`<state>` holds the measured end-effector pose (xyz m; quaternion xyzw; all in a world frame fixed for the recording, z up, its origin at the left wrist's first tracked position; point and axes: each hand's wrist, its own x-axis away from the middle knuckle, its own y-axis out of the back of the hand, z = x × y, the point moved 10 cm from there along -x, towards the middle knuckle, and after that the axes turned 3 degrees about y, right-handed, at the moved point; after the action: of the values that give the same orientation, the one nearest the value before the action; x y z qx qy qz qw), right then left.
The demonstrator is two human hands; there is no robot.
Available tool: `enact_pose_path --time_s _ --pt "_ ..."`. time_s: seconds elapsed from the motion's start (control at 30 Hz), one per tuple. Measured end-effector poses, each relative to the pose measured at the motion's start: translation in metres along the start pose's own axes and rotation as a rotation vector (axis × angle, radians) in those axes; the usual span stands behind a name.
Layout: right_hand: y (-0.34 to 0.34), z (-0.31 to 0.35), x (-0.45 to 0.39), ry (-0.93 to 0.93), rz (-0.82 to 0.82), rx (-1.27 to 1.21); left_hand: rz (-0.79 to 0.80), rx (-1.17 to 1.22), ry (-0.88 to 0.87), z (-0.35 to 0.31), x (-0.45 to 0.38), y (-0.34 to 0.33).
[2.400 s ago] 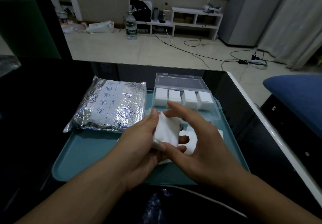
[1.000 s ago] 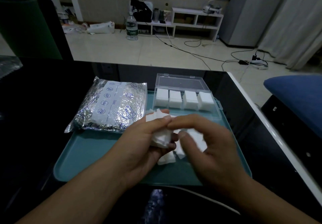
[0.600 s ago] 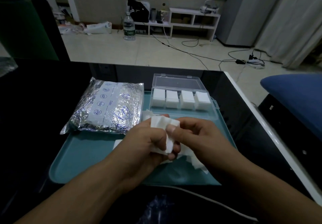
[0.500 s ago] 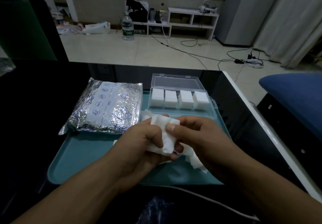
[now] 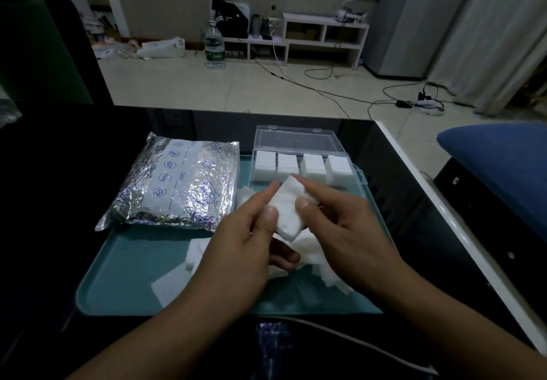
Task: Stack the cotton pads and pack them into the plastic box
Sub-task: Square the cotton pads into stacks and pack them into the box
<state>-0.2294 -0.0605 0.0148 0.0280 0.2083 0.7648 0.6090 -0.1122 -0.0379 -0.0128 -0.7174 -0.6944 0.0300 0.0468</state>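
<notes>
**Cotton pads held over a teal tray**

Black tabletop [image 5: 74,172] carries a teal tray [image 5: 124,276]. On it, a silver foil pouch [image 5: 174,184] printed "Date", and a clear plastic box [image 5: 299,148], lid open, with four white pad stacks. Left hand [image 5: 236,255] and right hand [image 5: 349,231] both pinch a small white stack of cotton pads [image 5: 288,211] above the tray; loose pads [image 5: 189,264] lie beneath.

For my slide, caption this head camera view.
Both hands hold a cotton pad stack above the teal tray, near the open plastic box.
</notes>
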Motion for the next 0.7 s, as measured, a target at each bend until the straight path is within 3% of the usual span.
enact_pose_path --time_s 0.23,0.7 --pt "0.012 -0.010 -0.001 -0.131 -0.037 -0.224 0.074 -0.164 -0.177 -0.019 0.008 -0.005" --pt "-0.002 -0.001 0.001 -0.094 0.075 -0.339 0.018 -0.044 -0.177 -0.024 0.008 -0.001"
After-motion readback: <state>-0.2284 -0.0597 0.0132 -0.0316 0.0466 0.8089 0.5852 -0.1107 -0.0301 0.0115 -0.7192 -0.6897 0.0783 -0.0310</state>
